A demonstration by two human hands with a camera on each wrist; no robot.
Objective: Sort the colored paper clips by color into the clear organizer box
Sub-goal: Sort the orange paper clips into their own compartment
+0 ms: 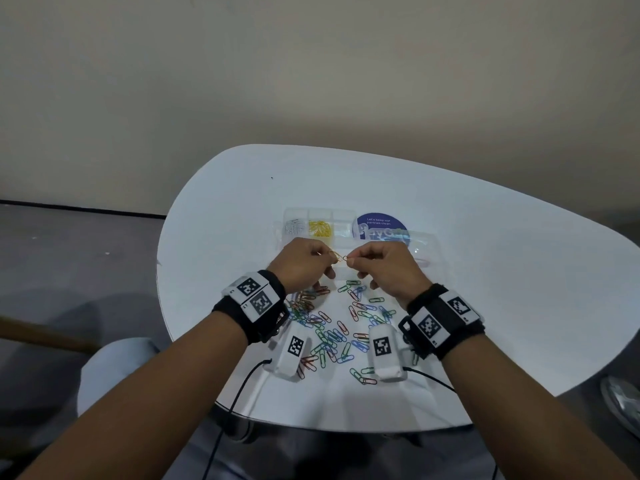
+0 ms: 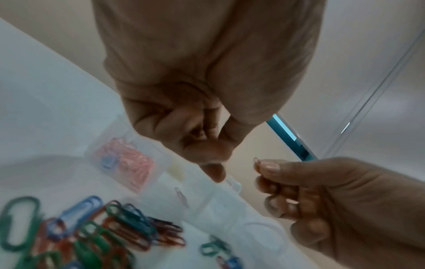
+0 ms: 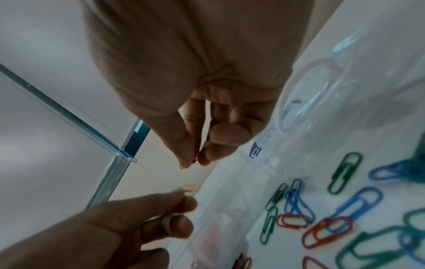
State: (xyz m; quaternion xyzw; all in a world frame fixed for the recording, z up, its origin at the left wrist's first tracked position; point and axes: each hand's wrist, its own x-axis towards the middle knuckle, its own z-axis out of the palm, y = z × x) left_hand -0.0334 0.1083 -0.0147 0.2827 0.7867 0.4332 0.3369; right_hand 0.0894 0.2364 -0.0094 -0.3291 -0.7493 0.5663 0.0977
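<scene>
while my left hand [image 1: 300, 261] and right hand [image 1: 383, 264] are pinching opposite ends of linked gold clips [image 1: 338, 256], fingertips nearly meeting, the clear organizer box [image 1: 341, 220] is sitting just beyond and beneath them, and the loose paper clips [image 1: 332, 334] are lying wrist-side on the white table [image 1: 485, 271].

Your left hand [image 1: 304, 263] and right hand [image 1: 384, 266] hang close together above the near edge of the organizer box [image 1: 318, 225], so the gap between them is narrow. Below your wrists, the loose paper clips [image 1: 336, 336] cover the middle of the worktop [image 1: 485, 271]. Behind the box on the right, a blue round sticker [image 1: 379, 225] lies flat, with a clear lid [image 1: 420, 245] just beside it. You have bare worktop far left and far right.
</scene>
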